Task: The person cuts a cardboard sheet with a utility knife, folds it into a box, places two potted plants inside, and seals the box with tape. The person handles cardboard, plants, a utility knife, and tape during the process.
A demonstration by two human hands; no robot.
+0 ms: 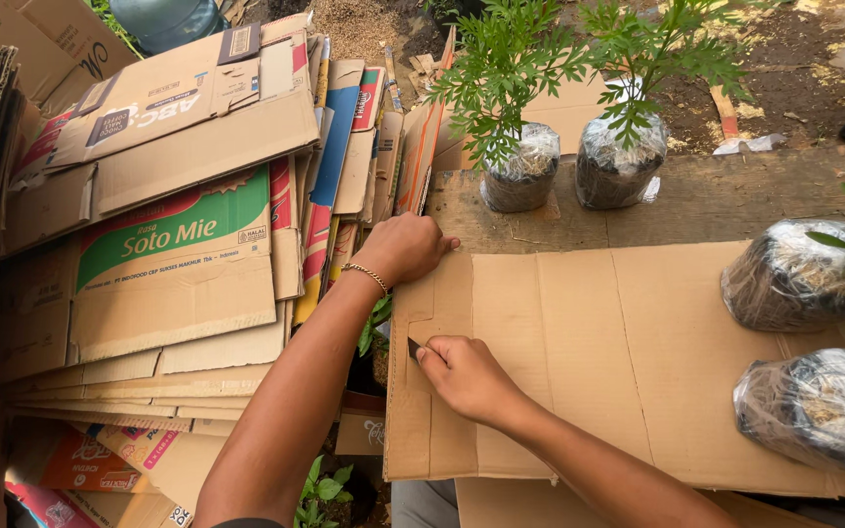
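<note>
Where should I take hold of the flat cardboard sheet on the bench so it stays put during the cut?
Probably press down on the cardboard sheet at its far left corner, coming from above and the left, as the left hand does. The sheet lies flat, so a flat palm likely pins it better than a pinch. That spot sits clear of the small blade in the right hand and the bagged seedlings.

cardboard sheet (579, 352): brown, flattened, creased, lying flat on wooden bench | small dark blade (413, 347): at its left edge

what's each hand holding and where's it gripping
The right hand grips a small dark blade by its handle end, tip on the flattened cardboard box. The left hand holds nothing; it presses on the cardboard's far left corner.
</note>
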